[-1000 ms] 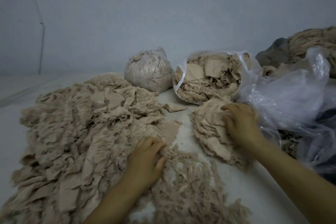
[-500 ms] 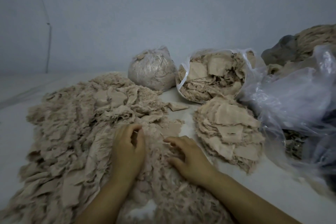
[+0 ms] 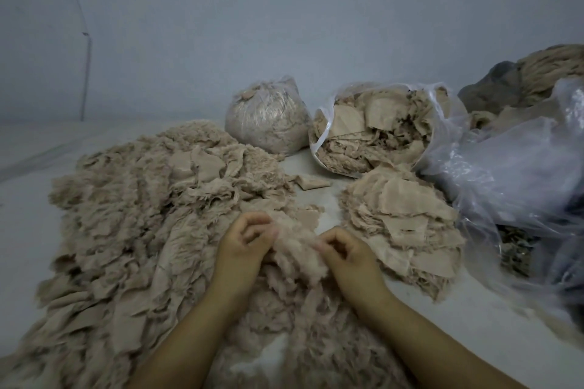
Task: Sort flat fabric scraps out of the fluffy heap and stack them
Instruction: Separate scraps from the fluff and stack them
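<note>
1. Left hand (image 3: 245, 241) and right hand (image 3: 343, 251) both pinched a beige fluffy tuft (image 3: 295, 246) above the sprawling beige fluffy heap (image 3: 142, 215).
2. Fluff might have clung to a flat scrap, fouling the beige stack of flat fabric scraps (image 3: 404, 227) just right.
3. Loose fibres could have strewn the pale surface (image 3: 493, 331).

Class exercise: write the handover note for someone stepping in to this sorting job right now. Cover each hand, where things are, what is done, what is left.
Left hand and right hand: both grip one fluffy clump between them, over the fluffy heap.
Done: a stack of flat scraps lies to the right of the hands.
Left: the heap is large, with flat pieces showing in it; one loose scrap lies apart.
</note>
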